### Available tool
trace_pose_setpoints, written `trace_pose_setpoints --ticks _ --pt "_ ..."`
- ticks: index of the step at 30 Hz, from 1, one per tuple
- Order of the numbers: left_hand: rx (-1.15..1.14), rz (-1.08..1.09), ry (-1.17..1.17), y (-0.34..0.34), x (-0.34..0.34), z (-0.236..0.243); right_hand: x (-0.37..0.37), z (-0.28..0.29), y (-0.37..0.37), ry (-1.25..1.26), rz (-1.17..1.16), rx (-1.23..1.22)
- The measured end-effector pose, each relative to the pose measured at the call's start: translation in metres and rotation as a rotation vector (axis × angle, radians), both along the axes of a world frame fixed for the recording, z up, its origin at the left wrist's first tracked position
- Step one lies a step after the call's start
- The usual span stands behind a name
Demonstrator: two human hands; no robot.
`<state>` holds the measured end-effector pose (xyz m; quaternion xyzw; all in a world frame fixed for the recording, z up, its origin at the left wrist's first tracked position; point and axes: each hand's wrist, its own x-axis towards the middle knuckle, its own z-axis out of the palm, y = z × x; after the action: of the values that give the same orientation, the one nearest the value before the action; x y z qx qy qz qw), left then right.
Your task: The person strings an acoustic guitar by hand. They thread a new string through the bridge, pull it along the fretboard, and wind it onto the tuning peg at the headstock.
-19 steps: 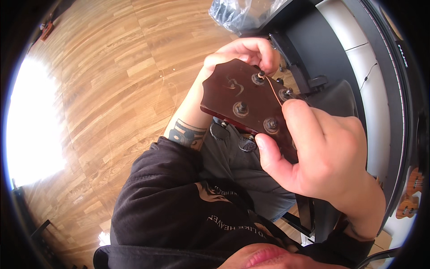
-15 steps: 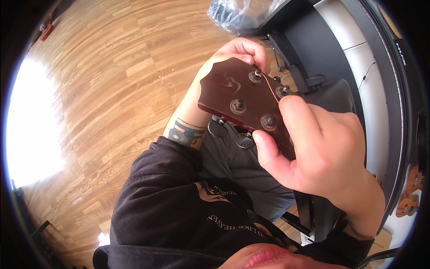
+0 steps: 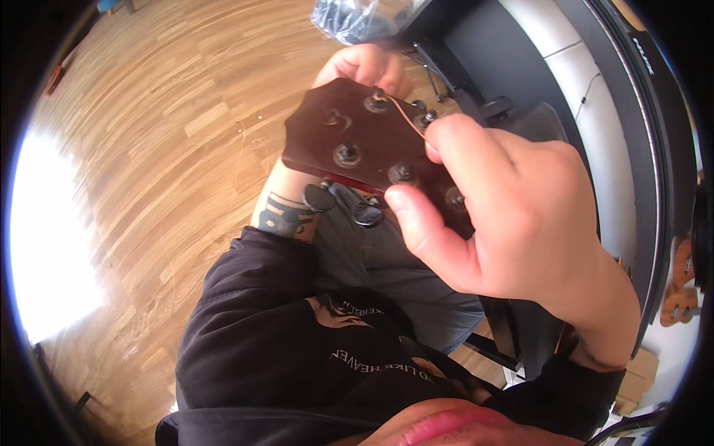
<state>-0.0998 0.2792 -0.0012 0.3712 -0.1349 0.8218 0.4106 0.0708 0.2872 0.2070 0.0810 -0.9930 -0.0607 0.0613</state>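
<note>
Gripping a guitar headstock (image 3: pixel 349 137), the right hand (image 3: pixel 513 215) hides its neck.

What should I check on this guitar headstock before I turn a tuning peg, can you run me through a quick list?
1. Headstock supported: ok, the left hand grips it from behind at the far end.
2. Right hand on the work: ok, its fingers lie over the near posts, thumb beside one.
3. String seated on a post: ok, a thin copper-coloured string runs from the upper post toward the right fingers.
4. String tension: cannot tell.
5. Peg buttons free to reach: ok, two dark buttons show uncovered below the lower edge.
6. Posts under the right hand: cannot tell, hidden by the fingers.
</note>
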Motion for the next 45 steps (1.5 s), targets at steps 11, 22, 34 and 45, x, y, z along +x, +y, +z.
trace_pose_setpoints --ticks 11,22,34,45 --pt "0.078 -0.033 0.036 0.005 -0.007 -0.002 0.024 0.019 0.0 0.08 -0.118 -0.09" --pt "-0.165 0.178 0.321 -0.001 -0.016 0.0 0.093 0.033 0.009 0.056 -0.396 -0.059" --pt "-0.006 -0.019 0.211 0.008 -0.013 -0.006 0.108 0.02 0.029 0.177 -0.342 -0.047" --pt "-0.045 0.004 0.228 0.003 -0.013 -0.008 0.112 0.018 0.03 0.201 -0.274 -0.039"
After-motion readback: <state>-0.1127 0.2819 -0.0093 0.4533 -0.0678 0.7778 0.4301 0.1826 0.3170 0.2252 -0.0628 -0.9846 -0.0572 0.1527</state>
